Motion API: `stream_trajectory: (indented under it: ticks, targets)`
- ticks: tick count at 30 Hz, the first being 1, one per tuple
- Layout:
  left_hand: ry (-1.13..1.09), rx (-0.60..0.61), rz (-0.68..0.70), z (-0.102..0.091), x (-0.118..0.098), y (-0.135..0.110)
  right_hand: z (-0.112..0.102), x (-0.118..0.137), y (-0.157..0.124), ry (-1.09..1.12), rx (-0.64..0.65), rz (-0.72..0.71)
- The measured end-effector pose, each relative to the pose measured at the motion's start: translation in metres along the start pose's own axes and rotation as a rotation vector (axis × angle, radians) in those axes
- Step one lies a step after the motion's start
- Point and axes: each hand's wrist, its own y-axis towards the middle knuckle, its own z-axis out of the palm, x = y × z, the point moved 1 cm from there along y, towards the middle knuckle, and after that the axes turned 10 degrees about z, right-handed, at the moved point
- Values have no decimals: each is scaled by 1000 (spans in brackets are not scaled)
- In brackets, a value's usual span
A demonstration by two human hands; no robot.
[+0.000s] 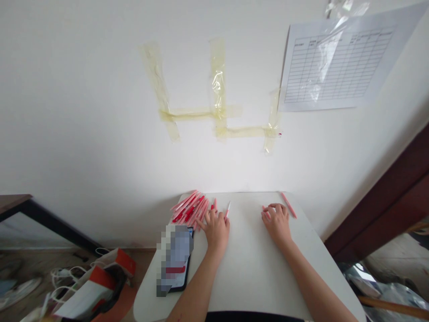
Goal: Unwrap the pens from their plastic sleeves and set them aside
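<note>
My left hand point(216, 230) is low over the white table, beside a heap of pink and red pens point(190, 209). Between its thumb and forefinger is a slim pen with a whitish tip point(228, 207), pointing at the wall. A pink pen with a red part point(215, 204) lies just beyond the fingertips. Farther right, my right hand point(278, 223) is closed with its fingers curled around a pink pen piece point(264, 208), mostly hidden by the fingers. A single pink pen point(288, 205) lies to the right of that hand, apart from it.
A phone point(182, 279), partly blurred out, lies on the table point(248, 268) left of my left forearm. The wall with yellowish tape point(219, 89) and a taped printed sheet point(335, 67) rises behind. Boxes and cables point(97, 286) are on the floor at left.
</note>
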Motion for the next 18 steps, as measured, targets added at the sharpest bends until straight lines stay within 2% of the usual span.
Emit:
stream_trajectory:
  ticks: [8,11,18]
  targets:
    - [-87,-33,7,1,0,1,4,-4,0,41,-23,-14]
    - [-157,-58,48,1,-2,1,3,-3,1,76,-11,-35]
    - [-233,-49,174,0,-6,1,-6,8,-1,165,116,-167]
